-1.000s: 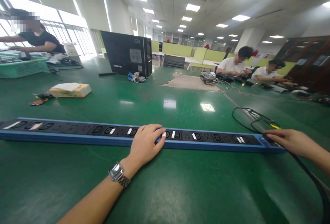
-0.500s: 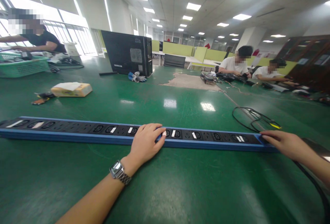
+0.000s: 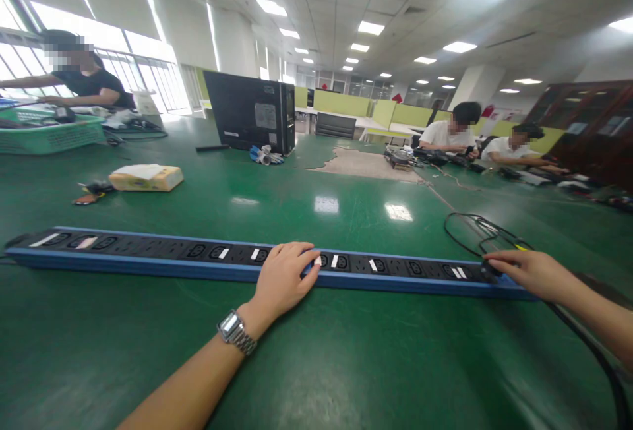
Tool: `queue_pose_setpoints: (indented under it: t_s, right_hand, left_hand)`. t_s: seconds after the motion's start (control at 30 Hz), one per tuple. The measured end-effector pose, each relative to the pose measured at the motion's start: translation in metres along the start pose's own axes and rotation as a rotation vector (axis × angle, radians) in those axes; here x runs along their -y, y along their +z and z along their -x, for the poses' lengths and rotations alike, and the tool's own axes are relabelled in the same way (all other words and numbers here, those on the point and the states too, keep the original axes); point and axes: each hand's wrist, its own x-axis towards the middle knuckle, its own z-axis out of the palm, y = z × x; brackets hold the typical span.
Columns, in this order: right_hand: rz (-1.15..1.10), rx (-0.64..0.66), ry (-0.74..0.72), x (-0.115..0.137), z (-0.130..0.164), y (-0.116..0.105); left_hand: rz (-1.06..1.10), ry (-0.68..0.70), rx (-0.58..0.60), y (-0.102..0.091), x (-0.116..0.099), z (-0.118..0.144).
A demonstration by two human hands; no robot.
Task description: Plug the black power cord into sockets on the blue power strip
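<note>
Left hand (image 3: pixel 281 279) lies flat, fingers loose, on the power strip (image 3: pixel 148 256); right hand (image 3: pixel 529 272) fingers extended touch its cable end, nothing gripped.

Long blue power strip (image 3: pixel 148 260) across mid-frame on green worktop (image 3: pixel 316 364). Left hand (image 3: pixel 281 279), palm down, rests on its centre; right hand (image 3: pixel 527 272) at its right end. Black cable (image 3: pixel 475 231) coiled right. Computer tower (image 3: pixel 250 112) upper centre.

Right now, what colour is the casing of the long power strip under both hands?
Blue casing on the power strip, with a black socket face; head view.
</note>
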Motion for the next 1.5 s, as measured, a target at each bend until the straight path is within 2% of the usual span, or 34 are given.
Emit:
queue_pose_setpoints:
  t_s: [0.1,0.7,0.9,1.23,1.5]
  right_hand:
    - [-0.001,-0.013,0.019,-0.004,0.000,0.006]
    - [0.085,0.000,0.133,0.000,0.001,0.006]
    - [0.072,0.011,0.073,0.005,0.002,0.006]
    - [0.045,-0.039,0.177,-0.003,0.005,0.014]
    - [0.094,-0.050,0.178,-0.009,0.003,0.024]
  left_hand:
    - [0.005,0.002,-0.003,0.000,0.000,0.000]
    - [0.003,0.003,0.011,-0.003,-0.001,0.000]
    - [0.005,-0.003,0.012,-0.002,-0.001,-0.001]
    - [0.016,-0.003,-0.004,-0.002,-0.001,0.000]
    - [0.003,0.001,0.009,-0.002,-0.001,0.000]
